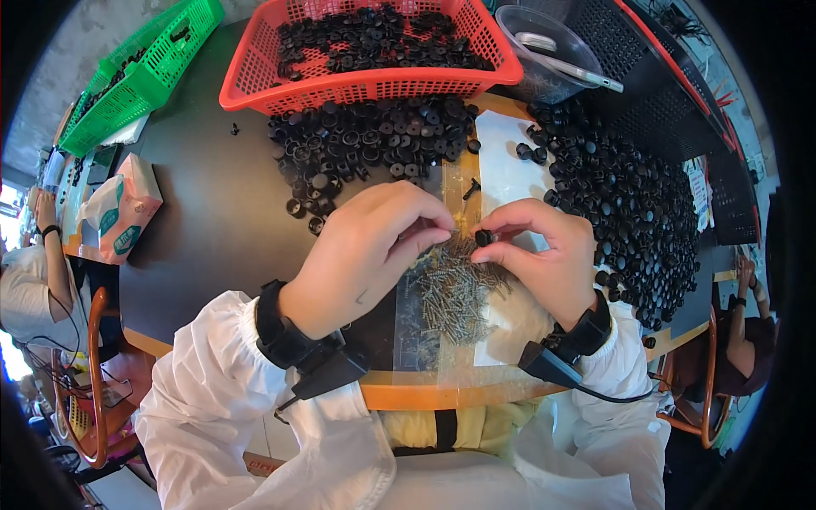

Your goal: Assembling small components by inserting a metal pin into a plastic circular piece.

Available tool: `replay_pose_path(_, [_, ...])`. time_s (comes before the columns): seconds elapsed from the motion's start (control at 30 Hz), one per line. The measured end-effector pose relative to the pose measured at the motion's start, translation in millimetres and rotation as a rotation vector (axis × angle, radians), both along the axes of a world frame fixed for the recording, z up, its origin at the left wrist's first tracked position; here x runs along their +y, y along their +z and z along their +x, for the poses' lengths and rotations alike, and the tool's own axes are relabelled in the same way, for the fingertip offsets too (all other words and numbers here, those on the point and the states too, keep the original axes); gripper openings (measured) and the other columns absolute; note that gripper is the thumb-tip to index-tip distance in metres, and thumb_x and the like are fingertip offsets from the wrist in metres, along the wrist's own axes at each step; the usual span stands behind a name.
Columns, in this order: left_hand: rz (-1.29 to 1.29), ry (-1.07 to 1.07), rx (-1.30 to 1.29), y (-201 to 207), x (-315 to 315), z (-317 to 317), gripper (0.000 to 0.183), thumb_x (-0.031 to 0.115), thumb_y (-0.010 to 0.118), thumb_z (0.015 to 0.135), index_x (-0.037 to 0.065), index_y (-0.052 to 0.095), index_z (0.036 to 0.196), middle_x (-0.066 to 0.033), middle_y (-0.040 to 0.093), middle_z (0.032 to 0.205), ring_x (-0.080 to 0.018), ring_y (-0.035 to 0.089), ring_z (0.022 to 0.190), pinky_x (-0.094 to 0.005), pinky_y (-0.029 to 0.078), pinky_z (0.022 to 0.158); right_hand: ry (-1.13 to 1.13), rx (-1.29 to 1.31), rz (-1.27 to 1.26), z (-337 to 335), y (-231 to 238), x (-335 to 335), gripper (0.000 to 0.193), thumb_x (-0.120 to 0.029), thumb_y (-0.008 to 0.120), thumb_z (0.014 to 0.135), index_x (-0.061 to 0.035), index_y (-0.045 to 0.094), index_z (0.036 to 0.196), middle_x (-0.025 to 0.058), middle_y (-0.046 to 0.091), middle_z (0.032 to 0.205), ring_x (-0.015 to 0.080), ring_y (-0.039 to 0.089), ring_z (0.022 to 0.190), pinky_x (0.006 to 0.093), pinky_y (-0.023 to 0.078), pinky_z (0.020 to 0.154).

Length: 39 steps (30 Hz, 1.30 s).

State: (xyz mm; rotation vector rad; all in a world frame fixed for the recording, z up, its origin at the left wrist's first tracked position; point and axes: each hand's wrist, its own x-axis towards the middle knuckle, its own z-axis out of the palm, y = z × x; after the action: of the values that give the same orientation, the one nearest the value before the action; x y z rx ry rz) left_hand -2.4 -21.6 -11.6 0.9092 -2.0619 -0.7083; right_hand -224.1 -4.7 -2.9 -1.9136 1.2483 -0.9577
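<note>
My right hand (544, 255) pinches a small round black plastic cap (484, 238) between thumb and fingertips. Close by on its left, my left hand (365, 251) has thumb and forefinger pressed together; whatever they hold is too small to make out. Both hands hover at the far edge of a pile of thin metal screws (455, 297), which lies on clear plastic film. Just beyond the fingertips lies a black stemmed piece (472, 189). Black straps with small boxes circle both wrists.
A red basket (374, 89) of black parts stands at the back, with loose black rings (365, 140) before it. Black caps (637, 212) heap at the right, beside black crates (654, 93). A tissue box (132, 208) and green basket (144, 85) are left. People sit at both sides.
</note>
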Motion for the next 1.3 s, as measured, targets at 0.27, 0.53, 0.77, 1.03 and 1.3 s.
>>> replay_pose_path(0.27, [-0.074, -0.063, 0.105, 2, 4, -5, 0.018, -0.003, 0.075, 0.075, 0.004, 0.068, 0.090, -0.0082, 0.069, 0.088, -0.0225, 0.067, 0.078, -0.0304, 0.053, 0.069, 0.012, -0.012, -0.012, 4, 3, 2, 0.026, -0.010, 0.083, 0.069, -0.0027, 0.070, 0.090, 0.0052, 0.071, 0.083, 0.0117, 0.066, 0.068, 0.0235, 0.052, 0.064])
replay_pose_path(0.53, [-0.072, -0.050, 0.101, 1, 5, -2, 0.020, -0.002, 0.076, 0.071, 0.006, 0.068, 0.088, -0.0065, 0.070, 0.087, -0.0221, 0.067, 0.078, -0.0301, 0.052, 0.069, 0.034, -0.041, -0.012, 7, 5, 4, 0.026, -0.010, 0.084, 0.069, -0.0032, 0.070, 0.090, 0.0047, 0.070, 0.082, 0.0113, 0.064, 0.067, 0.0238, 0.051, 0.063])
replay_pose_path(0.77, [-0.233, -0.057, 0.087, -2, 8, -4, 0.021, 0.002, 0.079, 0.069, 0.008, 0.068, 0.087, -0.0040, 0.068, 0.085, -0.0205, 0.065, 0.072, -0.0293, 0.051, 0.063, 0.028, 0.133, -0.190, 9, 3, 8, 0.028, -0.014, 0.085, 0.067, -0.0058, 0.070, 0.089, 0.0040, 0.068, 0.078, 0.0136, 0.059, 0.059, 0.0255, 0.047, 0.057])
replay_pose_path(1.03, [-0.089, 0.040, 0.154, 1, 12, -4, 0.028, 0.009, 0.080, 0.071, 0.008, 0.063, 0.094, -0.0047, 0.066, 0.084, -0.0205, 0.062, 0.068, -0.0307, 0.049, 0.060, 0.089, -0.075, -0.059, 3, 2, 7, 0.024, -0.003, 0.079, 0.074, -0.0026, 0.070, 0.096, 0.0068, 0.070, 0.083, 0.0115, 0.063, 0.065, 0.0242, 0.051, 0.062])
replay_pose_path(1.3, [-0.497, 0.513, -0.583, 18, -16, 14, 0.043, 0.041, 0.082, 0.064, 0.011, 0.054, 0.079, -0.0019, 0.050, 0.075, -0.0242, 0.054, 0.076, -0.0370, 0.042, 0.067, -0.027, -0.436, 0.189, -4, -3, -1, 0.024, 0.001, 0.070, 0.083, -0.0013, 0.065, 0.106, 0.0057, 0.066, 0.106, 0.0100, 0.062, 0.085, 0.0229, 0.050, 0.077])
